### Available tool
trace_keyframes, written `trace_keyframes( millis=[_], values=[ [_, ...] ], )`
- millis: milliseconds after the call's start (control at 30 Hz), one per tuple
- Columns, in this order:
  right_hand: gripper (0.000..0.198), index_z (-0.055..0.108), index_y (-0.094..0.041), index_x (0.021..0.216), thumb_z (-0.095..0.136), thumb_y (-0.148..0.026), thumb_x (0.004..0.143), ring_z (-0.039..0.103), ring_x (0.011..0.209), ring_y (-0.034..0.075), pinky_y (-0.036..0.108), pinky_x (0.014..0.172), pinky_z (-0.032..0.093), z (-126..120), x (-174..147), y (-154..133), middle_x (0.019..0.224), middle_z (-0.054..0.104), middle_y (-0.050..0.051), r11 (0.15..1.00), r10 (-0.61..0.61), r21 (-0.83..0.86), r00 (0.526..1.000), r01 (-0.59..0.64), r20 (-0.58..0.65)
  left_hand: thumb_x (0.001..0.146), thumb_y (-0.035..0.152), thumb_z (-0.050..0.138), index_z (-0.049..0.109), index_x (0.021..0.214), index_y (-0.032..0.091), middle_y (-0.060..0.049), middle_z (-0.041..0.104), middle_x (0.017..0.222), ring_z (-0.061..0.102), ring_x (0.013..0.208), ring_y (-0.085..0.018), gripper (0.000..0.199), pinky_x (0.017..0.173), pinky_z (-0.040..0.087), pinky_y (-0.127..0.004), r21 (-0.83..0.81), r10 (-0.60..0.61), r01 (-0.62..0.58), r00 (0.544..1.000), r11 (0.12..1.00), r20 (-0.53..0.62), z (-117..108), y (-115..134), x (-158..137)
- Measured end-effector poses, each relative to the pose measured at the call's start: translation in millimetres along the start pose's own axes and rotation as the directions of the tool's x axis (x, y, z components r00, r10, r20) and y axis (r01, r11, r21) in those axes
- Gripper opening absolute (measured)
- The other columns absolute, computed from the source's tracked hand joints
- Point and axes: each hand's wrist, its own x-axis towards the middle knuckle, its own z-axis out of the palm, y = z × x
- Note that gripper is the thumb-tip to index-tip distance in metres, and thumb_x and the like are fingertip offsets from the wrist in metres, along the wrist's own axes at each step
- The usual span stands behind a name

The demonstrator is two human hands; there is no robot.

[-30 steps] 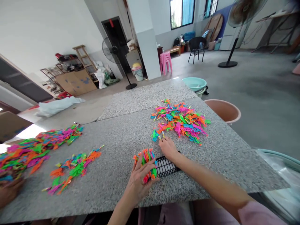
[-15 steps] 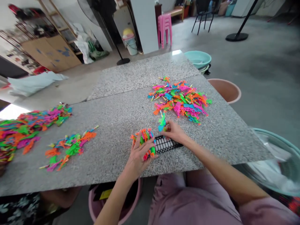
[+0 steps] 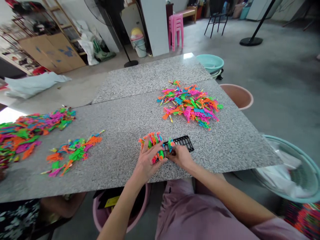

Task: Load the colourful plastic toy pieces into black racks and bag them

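A black plastic rack (image 3: 186,141) with a grid of slots lies on the speckled stone table. Its left part is filled with a row of small bright plastic toys (image 3: 157,141) in orange, green, pink and blue. My left hand (image 3: 146,165) rests over that row, fingers bent around its front and back. My right hand (image 3: 183,157) pinches one green and blue toy (image 3: 170,144) with an orange end, upright at the rack just right of the row. The fingers cover its lower end, so whether it sits in a slot is hidden.
A loose pile of similar toys (image 3: 191,105) lies beyond the rack to the right. A smaller heap (image 3: 77,153) and a large heap (image 3: 25,133) spread on the left. A pink tub (image 3: 96,213) stands under the front edge; basins stand along the right side. Another person's arm shows lower left.
My right hand has brought the green and blue toy left and toward me, from behind the rack to the end of the row. My left hand stays on the row.
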Motion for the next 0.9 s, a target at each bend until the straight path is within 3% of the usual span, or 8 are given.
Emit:
trace_keyframes(
  millis=[367,633,767,833,900],
  values=[
    [0.012,0.073,-0.019,0.082,0.068,-0.030,0.080,0.065,0.070,0.017,0.022,0.063,0.042,-0.2,-7.4,6.4,0.077,0.073,0.004,0.988,0.009,-0.152,0.999,-0.003,0.045,0.089,0.035,0.064,0.060,0.114,0.021,-0.008,0.060,0.135,0.000,0.150,-0.032,0.029,0.113,0.030,-0.063,-0.011,0.019,-0.019,1.000,1.000,0.008,-2.2,1.7,1.7],
    [0.016,0.070,-0.014,0.093,0.059,-0.022,0.086,0.068,0.083,0.023,0.027,0.071,0.044,-8.0,0.6,-19.9,0.091,0.073,0.014,0.933,0.038,-0.358,0.974,0.045,0.222,0.088,0.033,0.065,0.060,0.123,0.023,-0.006,0.059,0.138,0.002,0.150,-0.032,0.037,0.114,0.031,-0.059,-0.022,-0.019,0.019,1.000,1.000,-0.001,0.4,2.9,0.7],
    [0.021,0.067,-0.012,0.103,0.051,-0.015,0.089,0.067,0.091,0.023,0.028,0.077,0.044,-4.0,-6.7,-27.5,0.099,0.072,0.015,0.915,-0.028,-0.381,0.965,0.129,0.259,0.086,0.036,0.068,0.049,0.140,0.028,-0.004,0.060,0.137,0.006,0.150,-0.032,0.058,0.115,0.027,-0.061,0.049,0.009,-0.007,0.999,0.999,-0.044,0.7,5.8,3.7],
    [0.023,0.066,-0.011,0.106,0.051,-0.013,0.089,0.066,0.091,0.021,0.027,0.077,0.044,-6.8,-7.2,-23.0,0.101,0.071,0.014,0.918,-0.074,-0.358,0.959,0.172,0.272,0.085,0.038,0.069,0.054,0.135,0.031,-0.002,0.062,0.134,0.010,0.149,-0.034,0.053,0.114,0.028,-0.065,0.094,0.016,-0.011,0.999,0.995,-0.049,0.4,5.6,4.4],
    [0.017,0.068,-0.014,0.098,0.056,-0.016,0.087,0.066,0.086,0.019,0.025,0.074,0.044,-17.6,4.4,-16.1,0.094,0.072,0.010,0.928,-0.115,-0.294,0.927,0.229,0.358,0.085,0.038,0.069,0.061,0.127,0.032,-0.002,0.064,0.131,0.012,0.149,-0.036,0.044,0.110,0.032,-0.067,0.121,0.013,-0.006,0.998,0.993,-0.058,0.2,4.2,3.9]
  ],
)
